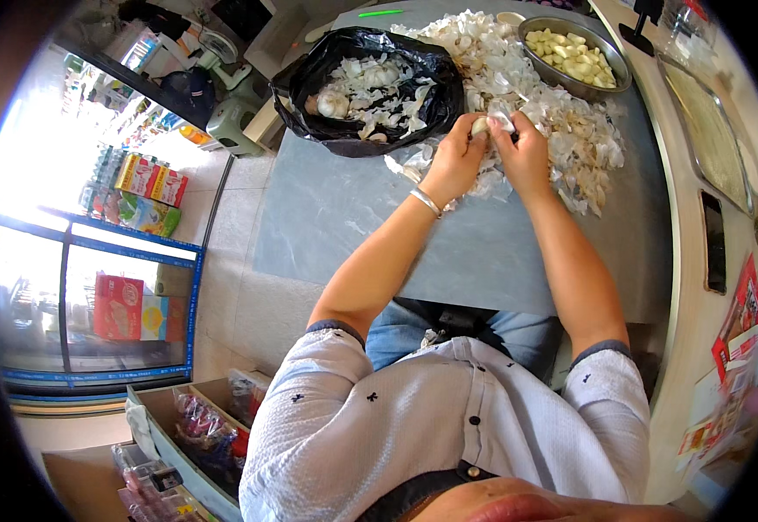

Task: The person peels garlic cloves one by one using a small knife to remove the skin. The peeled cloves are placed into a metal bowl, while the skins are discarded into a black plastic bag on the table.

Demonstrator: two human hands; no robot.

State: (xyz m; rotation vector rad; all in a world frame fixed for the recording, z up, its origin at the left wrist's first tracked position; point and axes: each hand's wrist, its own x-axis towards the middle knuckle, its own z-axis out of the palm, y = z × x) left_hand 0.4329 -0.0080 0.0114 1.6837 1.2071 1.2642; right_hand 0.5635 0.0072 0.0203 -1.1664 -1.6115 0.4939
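Observation:
My left hand (pixel 458 156) and my right hand (pixel 521 153) meet over the grey table (pixel 476 248). Between the left thumb and fingers is a pale garlic clove (pixel 479 126). The right fingers pinch a whitish piece of garlic skin (pixel 500 120) beside it. To the left, an open black plastic bag (pixel 441 81) holds a garlic bulb (pixel 332 103) and loose skins. A wide heap of garlic skins (pixel 568 124) lies behind and right of the hands. At the back right, a metal bowl (pixel 578 89) contains many peeled cloves (pixel 569 55).
A green pen-like object (pixel 381 13) lies at the table's far edge. Along the right, a pale counter (pixel 662 150) bears a metal tray (pixel 746 189) and a phone (pixel 714 241). Boxes of packaged goods (pixel 189 450) stand low at left.

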